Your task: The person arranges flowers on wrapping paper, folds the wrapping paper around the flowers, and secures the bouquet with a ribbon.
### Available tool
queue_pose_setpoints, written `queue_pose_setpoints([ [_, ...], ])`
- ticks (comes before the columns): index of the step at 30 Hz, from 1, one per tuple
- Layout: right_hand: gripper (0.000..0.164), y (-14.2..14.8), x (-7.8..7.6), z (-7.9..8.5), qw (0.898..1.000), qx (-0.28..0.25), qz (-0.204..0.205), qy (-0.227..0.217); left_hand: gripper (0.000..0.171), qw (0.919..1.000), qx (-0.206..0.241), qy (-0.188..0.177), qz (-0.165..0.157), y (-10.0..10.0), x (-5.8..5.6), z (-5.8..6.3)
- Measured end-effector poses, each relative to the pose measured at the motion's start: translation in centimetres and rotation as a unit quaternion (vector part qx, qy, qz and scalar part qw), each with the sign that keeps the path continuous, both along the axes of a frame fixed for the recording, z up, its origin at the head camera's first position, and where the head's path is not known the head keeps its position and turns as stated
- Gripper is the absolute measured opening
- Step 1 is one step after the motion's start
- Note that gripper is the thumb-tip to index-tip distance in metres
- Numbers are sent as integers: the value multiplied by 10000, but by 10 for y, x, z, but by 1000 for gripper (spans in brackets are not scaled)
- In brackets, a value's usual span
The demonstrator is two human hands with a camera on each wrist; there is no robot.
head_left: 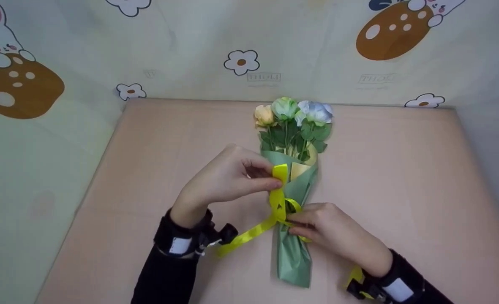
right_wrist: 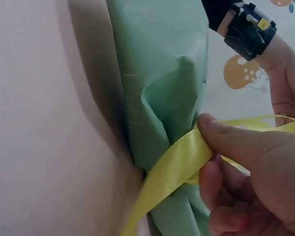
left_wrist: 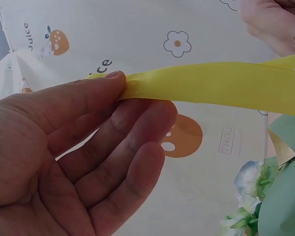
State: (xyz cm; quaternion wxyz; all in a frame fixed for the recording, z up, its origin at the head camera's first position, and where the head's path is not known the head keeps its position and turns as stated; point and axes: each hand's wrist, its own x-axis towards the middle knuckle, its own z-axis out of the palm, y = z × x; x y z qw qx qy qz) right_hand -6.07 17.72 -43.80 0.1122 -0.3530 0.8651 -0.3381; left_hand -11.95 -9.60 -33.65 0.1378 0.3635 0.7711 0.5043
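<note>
A bouquet wrapped in green paper [head_left: 295, 261] lies on the table, its artificial flowers [head_left: 285, 109] in peach, green and pale blue pointing away from me. Around its narrow middle passes a yellow ribbon [head_left: 253, 232], with a loop on the right and a tail trailing to the left. My left hand [head_left: 232, 177] pinches one ribbon end between thumb and forefinger above the crossing; the left wrist view shows that stretch [left_wrist: 201, 86] drawn out. At the crossing my right hand [head_left: 334, 230] pinches the ribbon [right_wrist: 182, 157] between thumb and fingers, close against the paper.
Under the bouquet is a pinkish table surface [head_left: 148, 169], with a cloth [head_left: 181, 50] printed with rabbits and flowers behind it. Something yellow [head_left: 356, 276] shows beside my right wrist, partly hidden by the wrist camera [head_left: 363, 289].
</note>
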Motion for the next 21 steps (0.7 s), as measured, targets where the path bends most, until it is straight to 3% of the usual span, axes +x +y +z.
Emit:
queue_pose_setpoints([
  [5,31,6,7,9,9970,452,-519,368,6,10000,-20,-74,-1,-1,0,-1],
  [10,25,11,10,10,9924,594,-1076,104,5,9998,-185,-108,20,0,-1,-1],
  [14,19,16,8,4,9938,295,-1028,-300,6,9997,-236,-88,-17,1,-1,-2],
  [18,25,21,6,2,9946,-121,-832,-609,6,9997,-232,-20,-58,1,0,-2],
  [21,26,26,3,3,9949,-114,-660,-752,6,9998,-192,-5,-87,0,0,-1],
])
